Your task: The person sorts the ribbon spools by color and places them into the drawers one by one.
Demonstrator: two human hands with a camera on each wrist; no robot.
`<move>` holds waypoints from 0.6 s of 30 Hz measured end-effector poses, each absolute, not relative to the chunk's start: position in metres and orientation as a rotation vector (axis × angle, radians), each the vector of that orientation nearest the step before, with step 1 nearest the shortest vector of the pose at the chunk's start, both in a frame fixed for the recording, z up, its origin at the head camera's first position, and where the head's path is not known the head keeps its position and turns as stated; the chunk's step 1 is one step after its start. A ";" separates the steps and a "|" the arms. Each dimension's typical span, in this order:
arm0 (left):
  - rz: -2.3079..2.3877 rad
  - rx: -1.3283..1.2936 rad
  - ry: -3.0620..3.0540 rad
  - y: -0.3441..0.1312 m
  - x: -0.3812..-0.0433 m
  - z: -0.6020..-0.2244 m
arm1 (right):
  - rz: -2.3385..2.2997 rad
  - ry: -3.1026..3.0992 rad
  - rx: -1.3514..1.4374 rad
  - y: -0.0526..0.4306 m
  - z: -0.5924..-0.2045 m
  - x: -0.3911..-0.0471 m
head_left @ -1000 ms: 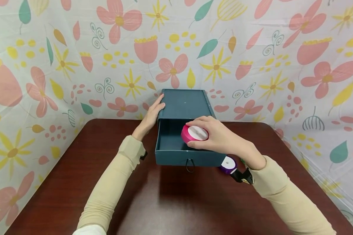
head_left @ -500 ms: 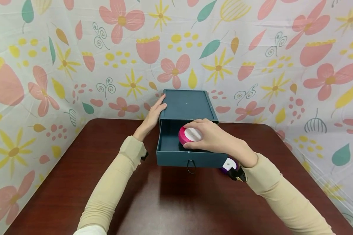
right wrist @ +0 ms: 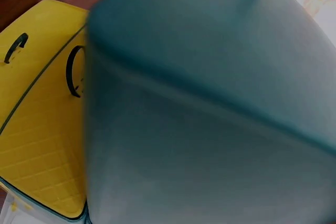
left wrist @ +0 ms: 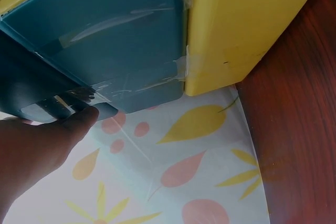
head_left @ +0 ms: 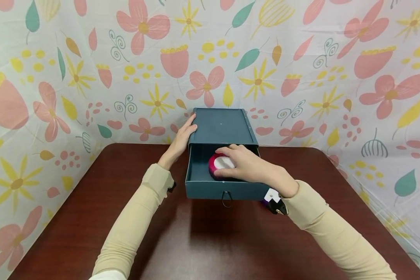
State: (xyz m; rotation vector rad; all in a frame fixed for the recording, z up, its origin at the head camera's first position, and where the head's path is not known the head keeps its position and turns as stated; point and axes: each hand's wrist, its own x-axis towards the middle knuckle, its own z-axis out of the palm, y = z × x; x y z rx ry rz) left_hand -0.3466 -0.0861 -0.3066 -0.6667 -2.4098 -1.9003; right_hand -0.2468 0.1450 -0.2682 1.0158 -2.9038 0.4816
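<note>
A pink ribbon roll with a white face is down inside the pulled-out top drawer of a dark teal cabinet. Thumb and fingers of my right hand grip the roll's edge; the palm covers its right part. My left hand lies along the cabinet's upper left side, its fingers straight against the edge. In the left wrist view the left thumb touches the teal side. The right wrist view is mostly filled by the teal drawer, and the right hand is out of its view.
Beneath the teal level are yellow drawers with black loop handles. A purple ribbon roll stands on the brown table right of the cabinet, partly hidden by the right wrist's strap. A flowered cloth hangs behind.
My right hand has moved left and lowered the pink ribbon roll deeper into the drawer. The left hand stays at the cabinet's side.
</note>
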 end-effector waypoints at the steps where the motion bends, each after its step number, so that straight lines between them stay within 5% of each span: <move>1: -1.899 -0.671 -2.414 -0.086 -0.343 -0.304 | 0.502 -2.904 1.021 0.146 -0.268 -0.247; 18: -1.873 -0.650 -2.397 -0.085 -0.357 -0.319 | 1.024 -2.165 1.309 0.157 -0.254 -0.180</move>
